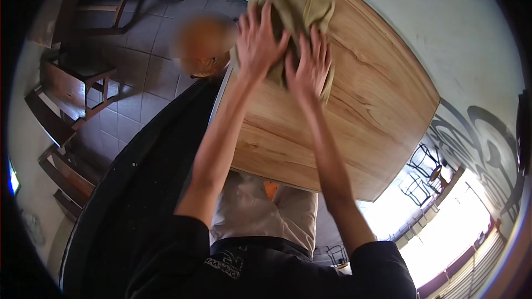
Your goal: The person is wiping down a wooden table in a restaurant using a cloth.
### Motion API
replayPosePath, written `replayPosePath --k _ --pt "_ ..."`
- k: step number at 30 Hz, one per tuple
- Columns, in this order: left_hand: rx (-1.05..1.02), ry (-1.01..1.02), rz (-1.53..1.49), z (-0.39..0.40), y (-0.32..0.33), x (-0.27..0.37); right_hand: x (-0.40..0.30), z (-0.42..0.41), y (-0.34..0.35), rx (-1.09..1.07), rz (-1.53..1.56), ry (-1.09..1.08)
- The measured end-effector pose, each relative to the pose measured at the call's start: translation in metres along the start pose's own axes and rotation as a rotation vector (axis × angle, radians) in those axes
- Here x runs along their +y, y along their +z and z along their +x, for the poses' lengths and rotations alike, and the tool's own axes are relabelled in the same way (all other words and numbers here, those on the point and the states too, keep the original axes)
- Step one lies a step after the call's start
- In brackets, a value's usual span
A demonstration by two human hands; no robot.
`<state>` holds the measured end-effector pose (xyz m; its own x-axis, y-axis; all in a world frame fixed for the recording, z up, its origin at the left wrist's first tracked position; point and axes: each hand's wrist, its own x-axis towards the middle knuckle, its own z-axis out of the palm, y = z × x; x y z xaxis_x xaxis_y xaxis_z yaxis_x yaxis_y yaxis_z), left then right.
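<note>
A khaki cloth [286,8] lies bunched and creased on the far part of a wood-grain tabletop [357,133]. My left hand [257,45] rests palm down on the cloth's left half, its fingers spread. Beside it, my right hand [309,64] presses on the right half, also flat with fingers extended. Both hands are slightly blurred, and neither grips a fold that I can see. Parts of the cloth are hidden under the palms. My forearms reach forward over the near part of the tabletop.
A pale wall [407,8] borders the tabletop's right side, with a grey painted design [486,137] further down. Left are a long black surface [137,182], dark wooden chairs [68,87] and a tiled floor [162,74]. A blurred orange-brown object [203,45] adjoins the table's left edge.
</note>
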<state>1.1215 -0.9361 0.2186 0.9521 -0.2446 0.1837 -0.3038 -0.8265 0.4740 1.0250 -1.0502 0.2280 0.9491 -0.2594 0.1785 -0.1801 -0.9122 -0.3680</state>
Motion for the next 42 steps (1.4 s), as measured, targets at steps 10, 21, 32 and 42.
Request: replayPosePath --k 10,21,32,42 --pt "0.159 0.242 0.053 0.062 0.037 0.008 0.036 0.063 0.018 0.219 -0.032 0.099" --pt "-0.125 -0.144 0.135 -0.183 -0.085 -0.022 -0.050 -0.165 -0.040 -0.271 0.147 0.041" --pt "0.152 0.135 -0.015 0.088 0.033 0.003 0.013 0.071 0.021 0.178 0.018 -0.013" --pt "0.029 0.006 -0.090 0.042 0.024 0.014 0.033 0.051 0.014 0.108 -0.085 -0.048"
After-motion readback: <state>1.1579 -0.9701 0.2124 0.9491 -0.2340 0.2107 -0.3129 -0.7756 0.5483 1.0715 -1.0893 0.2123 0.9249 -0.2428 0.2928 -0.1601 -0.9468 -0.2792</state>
